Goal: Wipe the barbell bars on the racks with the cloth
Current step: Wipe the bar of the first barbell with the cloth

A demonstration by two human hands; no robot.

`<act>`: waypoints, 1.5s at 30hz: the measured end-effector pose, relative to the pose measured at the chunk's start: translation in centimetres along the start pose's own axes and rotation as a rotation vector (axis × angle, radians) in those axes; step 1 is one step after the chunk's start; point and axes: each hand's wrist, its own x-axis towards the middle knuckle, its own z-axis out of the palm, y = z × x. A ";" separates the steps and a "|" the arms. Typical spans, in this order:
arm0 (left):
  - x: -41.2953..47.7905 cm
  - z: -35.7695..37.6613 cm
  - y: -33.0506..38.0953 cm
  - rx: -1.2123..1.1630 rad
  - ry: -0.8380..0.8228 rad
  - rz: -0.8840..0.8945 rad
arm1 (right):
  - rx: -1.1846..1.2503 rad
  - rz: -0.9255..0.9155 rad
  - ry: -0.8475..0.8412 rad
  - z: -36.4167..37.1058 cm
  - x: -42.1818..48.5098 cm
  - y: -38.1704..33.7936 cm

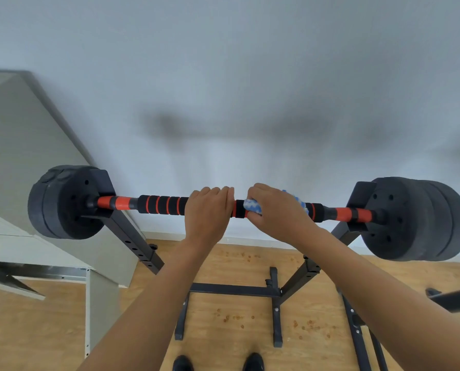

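1. Barbell bar [159,205]: lies level across the middle of the view, from 9 o'clock to 3 o'clock. Black foam grip with orange rings, orange sleeves toward each end. It rests in the cradles of the rack, which keeps it at working height for wiping.

2. Weight plates, left [63,202] and right [416,220]: dark discs stacked on both bar ends, outside the cradles. Their load likely keeps the bar from rolling much under the cloth.

3. Rack [132,236]: two black uprights with adjustment holes, slanting down toward 6 o'clock to a cross-braced base on the floor.

4. Left hand [208,212]: fingers curled over the top of the bar just left of centre, gripping bare foam. Judged to be steadying the bar while the other hand works.

5. Right hand [279,212]: wrapped over the bar just right of centre, clamped round the cloth and the bar together. The two hands sit close, a short band of grip showing between them.

6. Cloth [252,206]: blue and white, bunched around the bar under the right palm; edges peek out at 9 o'clock and 2 o'clock of that hand. Wrapping it lets one stroke clean all round.

7. Floor [237,314]: pale wood with small orange specks; dark shoes [182,362] at 6 o'clock.

8. Grey furniture [23,162]: at 9 o'clock, against the wall.

9. Progress: wiping is at mid-bar; how much is done I cannot tell.
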 end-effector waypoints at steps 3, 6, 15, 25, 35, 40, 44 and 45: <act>1.5 -0.8 -0.7 0.033 -0.205 -0.043 | -0.119 -0.049 0.023 0.4 -0.4 0.2; 3.3 -1.7 -0.8 -0.077 -0.321 -0.037 | -0.167 -0.083 0.045 0.7 -0.4 0.5; 6.5 -3.7 -1.5 -0.539 -0.842 -0.297 | -0.215 -0.177 0.057 1.2 -1.8 0.1; -0.6 -4.9 0.2 -0.843 0.084 -0.324 | 0.567 0.254 0.084 0.7 -7.8 0.4; -11.3 -13.8 6.1 -1.405 -0.283 -0.416 | 1.508 0.540 0.279 -3.4 -10.4 -6.0; -11.5 -13.6 4.2 -1.768 -0.409 -0.502 | 1.366 0.576 0.292 -3.3 -11.8 -7.5; -11.6 -13.2 3.5 -1.607 -0.299 -0.412 | 1.098 0.554 0.308 -4.6 -13.5 -7.9; -11.5 -12.9 3.4 -1.511 -0.225 -0.389 | 1.014 0.556 0.317 -5.0 -13.8 -7.8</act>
